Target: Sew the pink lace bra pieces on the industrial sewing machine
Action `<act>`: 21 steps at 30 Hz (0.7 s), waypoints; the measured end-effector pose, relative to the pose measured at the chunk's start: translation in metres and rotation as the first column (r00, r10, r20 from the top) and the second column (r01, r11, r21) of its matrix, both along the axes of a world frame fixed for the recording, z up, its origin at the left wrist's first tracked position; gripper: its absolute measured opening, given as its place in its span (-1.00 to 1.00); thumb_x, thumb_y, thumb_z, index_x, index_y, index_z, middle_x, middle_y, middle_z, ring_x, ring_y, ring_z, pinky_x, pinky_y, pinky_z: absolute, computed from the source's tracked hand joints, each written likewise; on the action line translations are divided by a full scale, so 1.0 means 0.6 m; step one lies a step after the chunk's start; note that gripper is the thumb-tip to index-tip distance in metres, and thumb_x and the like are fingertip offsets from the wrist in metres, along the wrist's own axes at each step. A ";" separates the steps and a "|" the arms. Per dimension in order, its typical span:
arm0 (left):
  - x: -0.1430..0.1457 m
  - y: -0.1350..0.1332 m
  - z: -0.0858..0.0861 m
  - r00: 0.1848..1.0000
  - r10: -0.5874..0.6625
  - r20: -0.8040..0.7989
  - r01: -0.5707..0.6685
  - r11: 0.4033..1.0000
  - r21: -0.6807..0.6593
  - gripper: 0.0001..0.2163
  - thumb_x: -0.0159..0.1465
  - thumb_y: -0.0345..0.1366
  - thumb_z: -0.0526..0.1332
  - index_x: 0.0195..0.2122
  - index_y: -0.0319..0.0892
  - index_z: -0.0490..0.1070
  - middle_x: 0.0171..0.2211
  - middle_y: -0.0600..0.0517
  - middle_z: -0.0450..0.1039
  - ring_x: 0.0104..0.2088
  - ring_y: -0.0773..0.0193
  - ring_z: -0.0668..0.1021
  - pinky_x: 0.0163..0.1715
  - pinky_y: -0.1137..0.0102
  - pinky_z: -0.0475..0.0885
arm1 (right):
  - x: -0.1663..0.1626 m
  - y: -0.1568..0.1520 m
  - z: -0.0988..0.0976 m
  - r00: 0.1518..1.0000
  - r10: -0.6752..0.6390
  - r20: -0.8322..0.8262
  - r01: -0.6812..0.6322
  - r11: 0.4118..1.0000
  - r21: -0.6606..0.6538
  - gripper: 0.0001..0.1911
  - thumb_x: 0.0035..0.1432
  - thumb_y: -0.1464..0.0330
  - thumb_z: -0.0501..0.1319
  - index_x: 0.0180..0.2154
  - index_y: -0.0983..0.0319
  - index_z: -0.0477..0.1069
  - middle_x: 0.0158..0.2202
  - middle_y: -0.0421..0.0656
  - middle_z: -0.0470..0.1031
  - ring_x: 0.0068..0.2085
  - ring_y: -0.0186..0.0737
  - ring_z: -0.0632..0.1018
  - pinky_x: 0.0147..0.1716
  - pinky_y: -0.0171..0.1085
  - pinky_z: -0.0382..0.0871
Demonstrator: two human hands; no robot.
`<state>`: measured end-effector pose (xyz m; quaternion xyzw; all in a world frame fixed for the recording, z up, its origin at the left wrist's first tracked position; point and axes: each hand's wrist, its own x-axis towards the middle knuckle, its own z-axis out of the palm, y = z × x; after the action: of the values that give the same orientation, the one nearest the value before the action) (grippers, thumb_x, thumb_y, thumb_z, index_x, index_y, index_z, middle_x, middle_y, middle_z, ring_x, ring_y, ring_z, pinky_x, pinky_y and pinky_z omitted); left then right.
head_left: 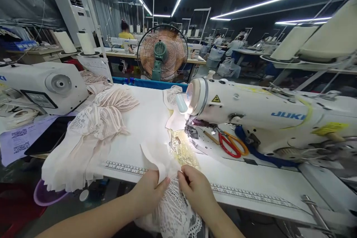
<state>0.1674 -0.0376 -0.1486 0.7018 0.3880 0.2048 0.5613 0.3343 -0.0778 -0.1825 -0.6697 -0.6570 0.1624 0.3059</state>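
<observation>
A white lace garment piece hangs over the table's front edge, its plain fabric part lying up on the table. My left hand pinches this fabric between thumb and fingers. Close beside it, my right hand is closed on the same lace piece, its fingertips curled at the edge. Beyond the hands, a shiny yellowish sheet lies below the lit needle area of a white sewing machine. More pale fabric sits by the needle.
A heap of lace pieces lies at the left, near a dark phone-like slab and a second sewing machine. Scissors with red and orange handles rest under the machine arm. A fan stands behind the table.
</observation>
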 end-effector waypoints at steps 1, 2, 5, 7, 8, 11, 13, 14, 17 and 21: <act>0.001 -0.002 -0.002 0.999 0.016 0.028 -0.015 0.999 -0.036 -0.71 0.23 -0.15 0.08 -0.18 -0.19 0.46 -0.24 -0.10 0.48 -0.15 0.05 0.46 -0.09 0.31 0.28 | -0.001 0.000 -0.002 1.000 -0.016 0.025 0.016 1.000 0.016 -0.72 0.16 0.31 -0.06 -0.58 0.20 0.05 -0.61 -0.25 0.22 -0.55 -0.32 0.29 -0.56 -0.34 0.08; 0.003 -0.002 -0.003 0.998 0.042 0.049 -0.038 0.997 -0.070 -0.69 0.21 -0.14 0.10 -0.13 -0.20 0.44 -0.19 -0.11 0.47 -0.10 0.02 0.44 -0.06 0.28 0.27 | -0.001 0.001 -0.004 0.999 -0.029 0.030 0.028 0.999 0.026 -0.73 0.16 0.32 -0.06 -0.58 0.20 0.05 -0.62 -0.25 0.22 -0.55 -0.32 0.29 -0.57 -0.35 0.08; 0.005 0.001 -0.004 0.989 0.114 0.097 -0.093 0.975 -0.201 -0.64 0.16 -0.11 0.17 -0.11 -0.23 0.43 -0.14 -0.14 0.46 -0.05 -0.02 0.43 0.01 0.22 0.24 | 0.003 0.001 -0.002 0.998 -0.045 -0.034 0.046 0.999 0.022 -0.73 0.16 0.31 -0.06 -0.57 0.20 0.09 -0.61 -0.26 0.23 -0.56 -0.34 0.30 -0.57 -0.37 0.12; 0.009 0.002 -0.003 0.971 0.173 0.166 -0.098 0.919 -0.382 -0.65 0.14 -0.12 0.22 -0.13 -0.24 0.43 -0.17 -0.15 0.47 -0.07 0.01 0.44 0.02 0.19 0.23 | 0.007 -0.002 0.002 0.997 -0.043 -0.058 0.046 0.998 0.044 -0.73 0.17 0.31 -0.06 -0.55 0.20 0.13 -0.61 -0.26 0.26 -0.55 -0.34 0.32 -0.57 -0.38 0.15; 0.012 0.001 -0.002 0.954 0.204 0.219 -0.069 0.861 -0.504 -0.65 0.12 -0.14 0.24 -0.13 -0.26 0.42 -0.19 -0.15 0.48 -0.08 0.02 0.46 0.01 0.18 0.24 | 0.009 -0.004 0.003 0.998 -0.042 -0.037 0.045 0.996 0.073 -0.73 0.18 0.31 -0.05 -0.55 0.21 0.15 -0.60 -0.25 0.27 -0.55 -0.34 0.33 -0.57 -0.38 0.15; 0.029 -0.011 -0.005 0.883 0.326 0.338 0.083 0.600 -0.796 -0.65 0.06 -0.23 0.30 -0.16 -0.30 0.40 -0.27 -0.18 0.49 -0.14 0.03 0.50 -0.05 0.17 0.30 | 0.021 -0.018 0.006 0.990 -0.062 0.127 0.038 0.983 0.181 -0.71 0.17 0.32 -0.04 -0.57 0.21 0.19 -0.61 -0.24 0.29 -0.57 -0.34 0.33 -0.59 -0.36 0.11; 0.044 -0.021 -0.006 0.861 0.379 0.338 0.127 0.484 -0.866 -0.65 0.03 -0.27 0.33 -0.17 -0.30 0.39 -0.29 -0.18 0.49 -0.16 0.03 0.51 -0.09 0.18 0.34 | 0.035 -0.036 0.006 0.973 -0.088 0.212 0.042 0.976 0.214 -0.70 0.18 0.33 -0.04 -0.57 0.21 0.23 -0.62 -0.22 0.30 -0.58 -0.32 0.33 -0.60 -0.34 0.09; 0.051 -0.025 -0.006 0.863 0.389 0.323 0.120 0.463 -0.878 -0.64 0.02 -0.29 0.34 -0.17 -0.30 0.38 -0.30 -0.19 0.49 -0.17 0.03 0.52 -0.10 0.17 0.34 | 0.043 -0.047 0.006 0.973 -0.098 0.209 0.051 0.975 0.216 -0.70 0.18 0.32 -0.03 -0.56 0.22 0.26 -0.61 -0.21 0.32 -0.57 -0.31 0.35 -0.59 -0.33 0.11; 0.069 -0.028 0.003 0.887 0.361 0.288 0.097 0.464 -0.881 -0.58 0.00 -0.31 0.36 -0.12 -0.31 0.34 -0.27 -0.21 0.49 -0.19 0.01 0.53 -0.13 0.15 0.37 | 0.069 -0.091 0.006 0.989 -0.142 -0.050 0.148 0.977 0.152 -0.76 0.17 0.23 0.05 -0.38 0.21 0.39 -0.52 -0.18 0.41 -0.49 -0.24 0.44 -0.50 -0.30 0.24; 0.088 -0.015 0.016 0.888 0.340 0.310 0.130 0.461 -0.878 -0.45 0.01 -0.32 0.36 0.03 -0.24 0.23 -0.14 -0.23 0.44 -0.18 0.02 0.53 -0.16 0.14 0.39 | 0.082 -0.147 0.006 0.848 -0.120 -0.517 0.133 0.991 -0.013 -0.61 0.26 0.13 -0.07 -0.04 0.18 0.32 -0.33 -0.12 0.49 -0.34 -0.18 0.51 -0.37 -0.23 0.37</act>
<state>0.2199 -0.0465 -0.1390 0.2171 0.3418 0.1648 0.8994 0.3837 -0.1661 -0.1787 -0.6397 -0.5072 0.3077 0.4888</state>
